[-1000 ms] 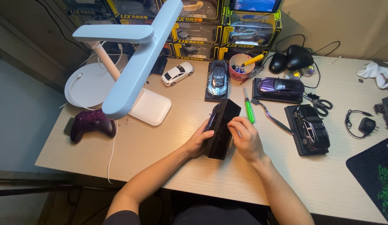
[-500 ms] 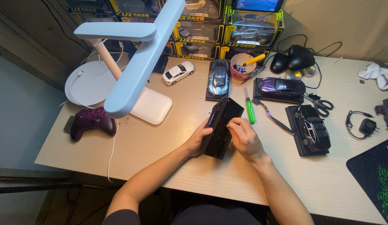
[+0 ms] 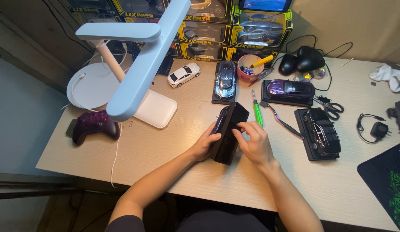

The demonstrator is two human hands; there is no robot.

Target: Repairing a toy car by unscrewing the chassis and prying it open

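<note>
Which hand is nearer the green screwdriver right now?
Right. The right hand sits just below the green screwdriver; the left hand is farther, across the black base.

Stacked black-and-yellow windowed cardboard model-car boxes (image 3: 208,32) line the desk's rear edge, beneath a blue-lit rectangular screen (image 3: 265,4).

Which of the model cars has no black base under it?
The white model car beside the lamp base; it sits straight on the desk, while the others are mounted on black bases.

Your view is evenly and warmly lit, sharp across the desk (image 3: 174,141). Soft shadows fall beneath the white lamp (image 3: 135,64); lines bow near the frame's edges.
</note>
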